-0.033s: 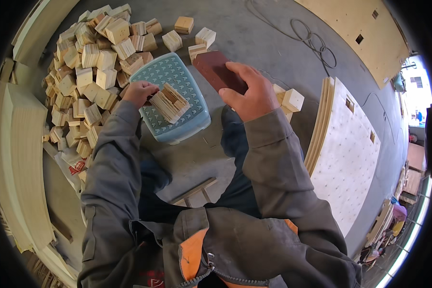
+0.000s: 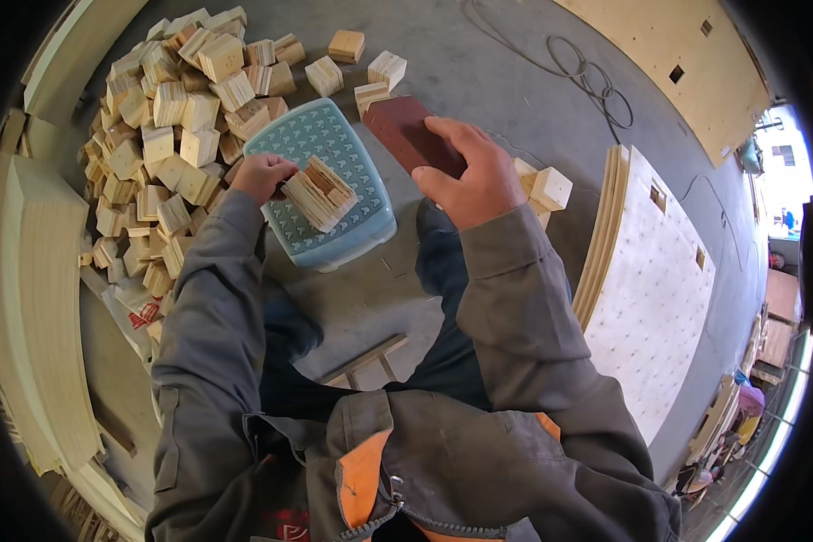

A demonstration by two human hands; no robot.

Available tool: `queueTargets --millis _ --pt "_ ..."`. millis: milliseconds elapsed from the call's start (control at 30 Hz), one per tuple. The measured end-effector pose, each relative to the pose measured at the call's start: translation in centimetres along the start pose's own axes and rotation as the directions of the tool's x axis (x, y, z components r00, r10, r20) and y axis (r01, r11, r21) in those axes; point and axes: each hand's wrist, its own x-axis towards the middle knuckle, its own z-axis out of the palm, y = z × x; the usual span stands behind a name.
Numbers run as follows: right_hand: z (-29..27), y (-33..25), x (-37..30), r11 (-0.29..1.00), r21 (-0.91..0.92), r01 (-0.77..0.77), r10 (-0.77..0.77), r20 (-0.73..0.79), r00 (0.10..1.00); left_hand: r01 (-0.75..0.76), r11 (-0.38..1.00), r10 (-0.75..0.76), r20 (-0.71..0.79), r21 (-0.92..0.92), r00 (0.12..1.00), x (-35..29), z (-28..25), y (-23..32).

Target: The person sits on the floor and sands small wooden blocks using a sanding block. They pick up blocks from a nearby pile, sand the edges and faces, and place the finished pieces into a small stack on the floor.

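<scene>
My left hand is closed at the near-left end of a plywood block, whose layered edges and a notch face up. This block is over the dotted top of a light blue plastic stool; whether it rests there or is held just above, I cannot tell. To the right, my right hand grips a flat dark red-brown block between thumb and fingers, raised beside the stool's right edge. The fingertips of the left hand are partly hidden by the block's end.
A large heap of plywood blocks lies left of the stool, with a few loose blocks beyond it. Stacked panels stand on the right near some small blocks. A cable loops across the floor. A wooden frame sits between my legs.
</scene>
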Motion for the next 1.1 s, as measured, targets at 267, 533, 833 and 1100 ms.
queueTargets --millis 267,533,833,1100 --pt "0.1 -0.1 0.0 0.999 -0.031 -0.011 0.012 0.028 1.000 -0.018 0.976 -0.015 -0.151 -0.217 0.988 -0.1 0.2 -1.9" --pt "1.0 -0.3 0.4 0.999 0.012 -0.040 0.039 0.043 0.998 -0.092 0.961 0.028 -0.239 -0.262 0.971 -3.5 -1.2 -2.0" --pt "1.1 0.6 0.4 1.000 -0.030 0.000 0.000 0.020 1.000 0.051 0.995 -0.041 0.105 -0.091 0.994 -9.8 0.6 -2.2" --pt "0.3 1.2 0.1 0.998 -0.007 -0.057 0.057 0.050 0.997 -0.026 0.999 0.035 0.311 -0.033 0.950 -16.0 5.7 -1.8"
